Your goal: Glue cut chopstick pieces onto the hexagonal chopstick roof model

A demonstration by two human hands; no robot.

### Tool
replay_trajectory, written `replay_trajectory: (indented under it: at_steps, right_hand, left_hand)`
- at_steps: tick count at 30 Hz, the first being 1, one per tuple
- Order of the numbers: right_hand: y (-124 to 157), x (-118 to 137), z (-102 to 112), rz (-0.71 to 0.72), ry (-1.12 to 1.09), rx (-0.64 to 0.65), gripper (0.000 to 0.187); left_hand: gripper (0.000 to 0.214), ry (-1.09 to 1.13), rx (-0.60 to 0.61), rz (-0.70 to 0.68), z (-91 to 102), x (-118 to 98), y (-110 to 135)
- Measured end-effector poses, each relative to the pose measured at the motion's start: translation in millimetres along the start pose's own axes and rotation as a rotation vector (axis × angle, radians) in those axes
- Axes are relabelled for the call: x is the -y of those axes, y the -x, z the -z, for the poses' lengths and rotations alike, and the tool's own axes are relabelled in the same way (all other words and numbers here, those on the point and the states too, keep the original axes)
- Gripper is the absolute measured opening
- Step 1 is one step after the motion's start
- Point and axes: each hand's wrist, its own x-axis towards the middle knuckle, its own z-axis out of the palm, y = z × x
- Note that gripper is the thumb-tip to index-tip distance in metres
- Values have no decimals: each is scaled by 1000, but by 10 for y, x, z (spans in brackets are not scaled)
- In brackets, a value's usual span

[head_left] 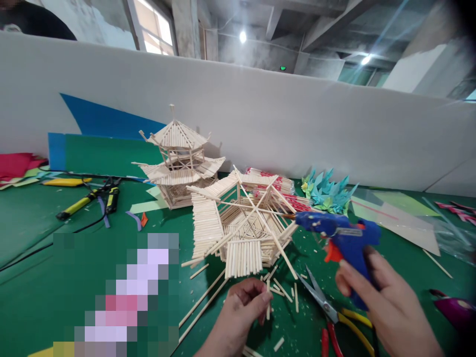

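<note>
On this green counter (26, 213), our left hand (240, 305) pinches a short pale wooden stick (268, 313), our right hand (388, 295) grips a blue plastic glue gun (336, 225), probably to aim.

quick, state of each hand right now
Left hand: closed, pinching a short wooden stick.
Right hand: closed around the grip of a blue glue gun.

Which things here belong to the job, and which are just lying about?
Likely the job: glue gun (right fingers); short stick (left fingers); nearer stick model; open scissors.
Apparently lying about: folded teal paper; yellow-black tool; red sheet.
</note>
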Motion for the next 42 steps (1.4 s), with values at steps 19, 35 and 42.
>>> replay_trajectory:
  at_steps: [19, 35, 42]
  right_hand:
    - [1, -825, 354, -47, 786, -162, 46]
    - [445, -170, -844, -398, -702, 421, 32]
    - [362, -120, -847, -363, -720, 372, 30]
  left_hand:
    - [21, 248, 17, 107, -24, 20, 12]
    - [15, 460, -6, 212, -170, -230, 197]
    - [23, 320, -51, 198, -113, -190, 168]
